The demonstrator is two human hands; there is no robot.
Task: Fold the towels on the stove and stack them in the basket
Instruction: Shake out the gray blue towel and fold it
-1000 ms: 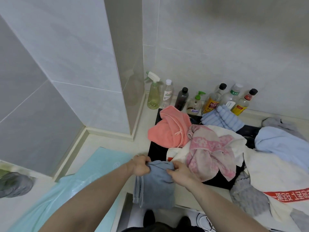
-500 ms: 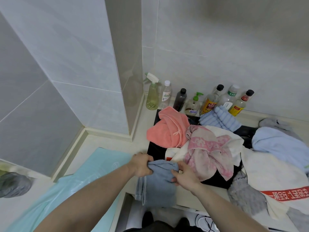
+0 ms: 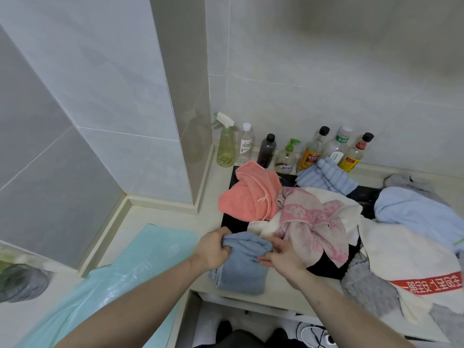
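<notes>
The top edge of a blue-grey towel (image 3: pixel 242 266) is gripped by the left hand (image 3: pixel 213 251), whose fingers (image 3: pixel 227 248) are curled into the bunched fabric at its left corner. The same edge is pinched at its right corner by the right hand (image 3: pixel 282 257), with the thumb and fingertips (image 3: pixel 266 259) pressed against the cloth. The towel is partly folded and is draped over the front lip of the counter (image 3: pixel 175 217), just in front of the black stove top (image 3: pixel 233 223).

On the stove, a heap of unfolded towels is spread: a coral towel (image 3: pixel 247 197) at the back left, a pink patterned towel (image 3: pixel 311 222) over a cream one (image 3: pixel 351 209), a ribbed light-blue towel (image 3: pixel 324 175) behind, a pale blue towel (image 3: pixel 421 212) at the right, a white towel with a red printed band (image 3: pixel 411 262), and a grey textured towel (image 3: pixel 366 285) at the front.

Along the tiled wall a row of containers is lined up: a green spray bottle (image 3: pixel 225 144) with a little pale liquid in it, a clear bottle with a white cap (image 3: pixel 245 145), a dark bottle (image 3: pixel 267 150), a pump dispenser (image 3: pixel 286 158), and three condiment bottles (image 3: pixel 336 149), two of them holding yellowish liquid. A light teal sheet (image 3: pixel 140 262) is laid on the counter at the left.
</notes>
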